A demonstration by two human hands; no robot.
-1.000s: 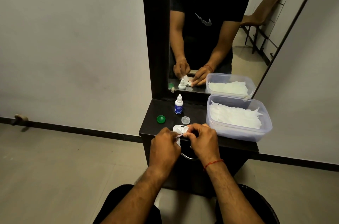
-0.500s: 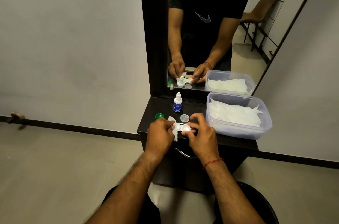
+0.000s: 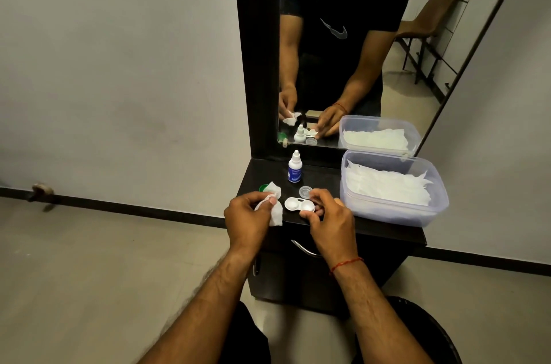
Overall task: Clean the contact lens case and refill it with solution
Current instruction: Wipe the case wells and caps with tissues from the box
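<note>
Lens case [image 3: 299,204] in your right hand [image 3: 331,214], tissue [image 3: 272,202] in your left hand [image 3: 247,216].
Your right hand pinches the white lens case by its right-hand well, thumb at the near edge and fingers curled over the far side. The case sits at the front of the dark dresser top [image 3: 387,229]; you cannot tell whether it touches. Your left hand grips the crumpled white tissue between thumb and fingers, just beside the case and apart from it. A clear cap [image 3: 304,191] lies just behind the case, and the solution bottle [image 3: 295,167] stands upright further back, near the mirror [image 3: 357,65]. A green cap [image 3: 263,187] peeks out behind the tissue. A plastic tub [image 3: 429,211] of white sheets stands at your right.
</note>
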